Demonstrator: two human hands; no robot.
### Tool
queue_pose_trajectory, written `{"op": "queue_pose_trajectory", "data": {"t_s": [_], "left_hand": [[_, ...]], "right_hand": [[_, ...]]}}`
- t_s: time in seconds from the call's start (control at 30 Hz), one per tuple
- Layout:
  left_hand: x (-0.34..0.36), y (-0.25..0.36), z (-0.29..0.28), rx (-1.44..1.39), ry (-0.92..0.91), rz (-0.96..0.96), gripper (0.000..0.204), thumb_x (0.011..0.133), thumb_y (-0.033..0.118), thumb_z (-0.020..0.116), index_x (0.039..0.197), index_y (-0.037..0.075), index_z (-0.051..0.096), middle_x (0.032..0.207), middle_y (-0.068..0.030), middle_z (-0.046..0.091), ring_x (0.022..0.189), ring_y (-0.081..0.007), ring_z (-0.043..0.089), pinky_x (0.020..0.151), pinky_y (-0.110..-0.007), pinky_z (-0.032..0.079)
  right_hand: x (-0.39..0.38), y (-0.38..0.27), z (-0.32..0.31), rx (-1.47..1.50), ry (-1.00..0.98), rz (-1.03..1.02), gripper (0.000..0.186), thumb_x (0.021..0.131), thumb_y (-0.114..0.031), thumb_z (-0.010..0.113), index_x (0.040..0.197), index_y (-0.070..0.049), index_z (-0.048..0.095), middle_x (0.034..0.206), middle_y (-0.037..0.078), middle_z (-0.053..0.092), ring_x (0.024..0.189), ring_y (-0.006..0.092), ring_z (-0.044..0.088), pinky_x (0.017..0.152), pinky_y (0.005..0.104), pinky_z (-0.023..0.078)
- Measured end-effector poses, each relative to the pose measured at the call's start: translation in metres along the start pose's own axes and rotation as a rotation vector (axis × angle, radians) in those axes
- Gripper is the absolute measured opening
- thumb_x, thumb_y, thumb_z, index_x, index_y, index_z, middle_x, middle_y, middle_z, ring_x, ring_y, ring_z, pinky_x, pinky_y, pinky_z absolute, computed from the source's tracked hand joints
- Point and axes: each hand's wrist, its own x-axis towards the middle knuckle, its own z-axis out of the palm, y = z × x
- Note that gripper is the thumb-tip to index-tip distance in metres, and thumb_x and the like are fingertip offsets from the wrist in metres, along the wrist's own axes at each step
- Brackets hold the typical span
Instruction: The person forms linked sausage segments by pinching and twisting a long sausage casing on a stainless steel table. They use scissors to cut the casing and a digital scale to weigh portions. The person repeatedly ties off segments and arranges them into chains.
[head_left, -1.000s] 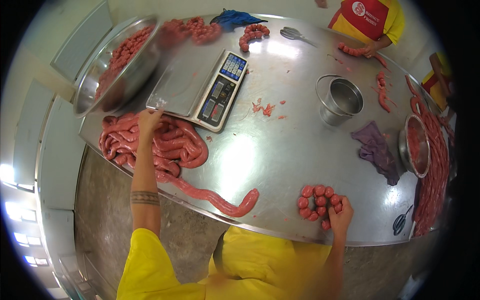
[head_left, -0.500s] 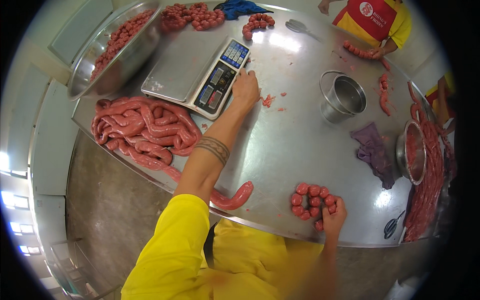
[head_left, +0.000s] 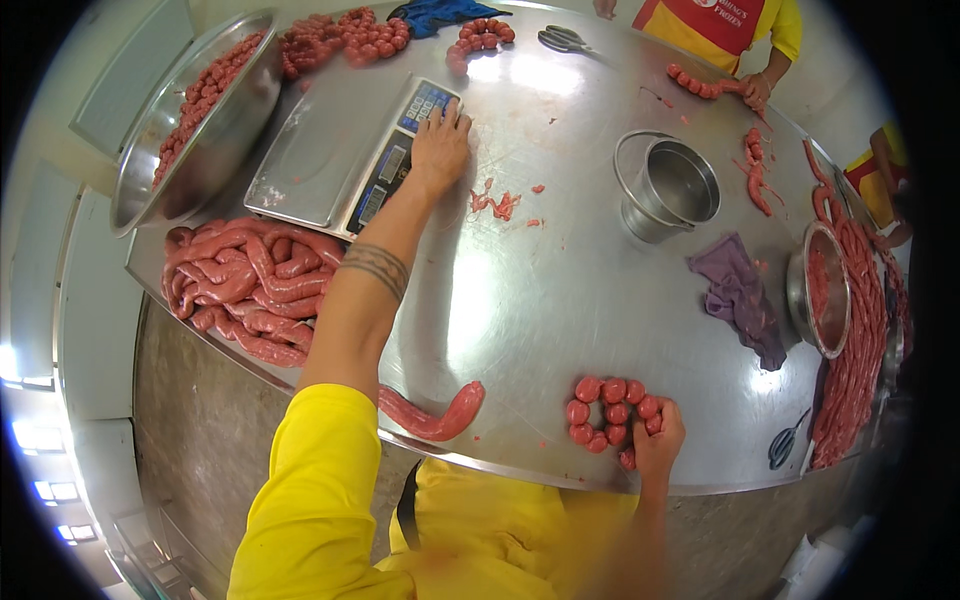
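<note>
My left hand [head_left: 441, 150] reaches across the digital scale [head_left: 300, 160], its fingers spread over the blue keypad [head_left: 426, 104]. Nothing is in that hand. At the table's near edge, my right hand [head_left: 660, 448] grips one end of a string of round sausage links [head_left: 616, 411]; the rest of the string lies curled on the steel. Under and beside my left forearm runs a long unlinked sausage [head_left: 440, 416], with its free end toward the middle. A thick heap of the same sausage [head_left: 245, 285] rests left of my arm, in front of the scale.
A big steel basin [head_left: 195, 125] of links stands at far left. Right of centre are a metal bucket [head_left: 645, 215], a purple cloth [head_left: 738, 300], a steel bowl [head_left: 797, 290] and scissors [head_left: 785, 445]. Meat scraps [head_left: 500, 206] lie mid-table. A co-worker's hand [head_left: 757, 92] holds links across the table.
My left hand has moved from the scale's side edge up onto its keypad, fingers now stretched out. My right hand keeps its hold on the links. The view has shifted slightly.
</note>
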Motion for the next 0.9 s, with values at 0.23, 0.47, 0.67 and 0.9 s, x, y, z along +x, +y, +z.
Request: {"op": "queue_pose_trajectory", "data": {"t_s": [0.23,0.47,0.67,0.9], "left_hand": [[0.021,-0.010,0.017,0.043,-0.001,-0.015,0.030,0.097,0.018,0.059,0.126,0.012,0.066,0.129,-0.0123,0.061,0.123,-0.0328,0.055,0.100,-0.048,0.043],[0.027,0.007,0.006,0.057,0.012,-0.107,0.033,0.094,0.014,0.060,0.126,0.012,0.066,0.122,-0.0137,0.065,0.124,-0.0322,0.056,0.101,-0.050,0.044],[0.000,0.025,-0.005,-0.141,-0.037,0.052,0.033,0.092,0.014,0.065,0.124,0.008,0.067,0.123,-0.0180,0.066,0.121,-0.0371,0.059,0.100,-0.053,0.048],[-0.097,0.063,-0.034,-0.807,0.049,-0.101,0.023,0.100,0.020,0.061,0.109,0.001,0.071,0.121,-0.0236,0.068,0.117,-0.0423,0.060,0.105,-0.050,0.046]], "right_hand": [[0.000,-0.007,-0.001,0.014,-0.033,0.153,0.022,0.079,0.004,0.067,0.100,-0.004,0.066,0.089,0.007,0.063,0.076,0.0216,0.058,0.072,0.0346,0.049],[-0.001,-0.007,0.002,0.016,-0.009,0.100,0.024,0.078,0.008,0.064,0.100,-0.003,0.065,0.088,0.006,0.062,0.077,0.0190,0.056,0.075,0.0326,0.050],[-0.001,0.000,0.005,0.012,-0.004,0.048,0.024,0.079,0.009,0.062,0.100,-0.002,0.064,0.089,0.006,0.061,0.082,0.0187,0.057,0.080,0.0324,0.050],[0.020,-0.040,-0.007,0.050,-0.266,0.020,0.036,0.081,0.005,0.065,0.116,-0.003,0.068,0.103,0.012,0.067,0.091,0.0256,0.065,0.085,0.0357,0.054]]}}
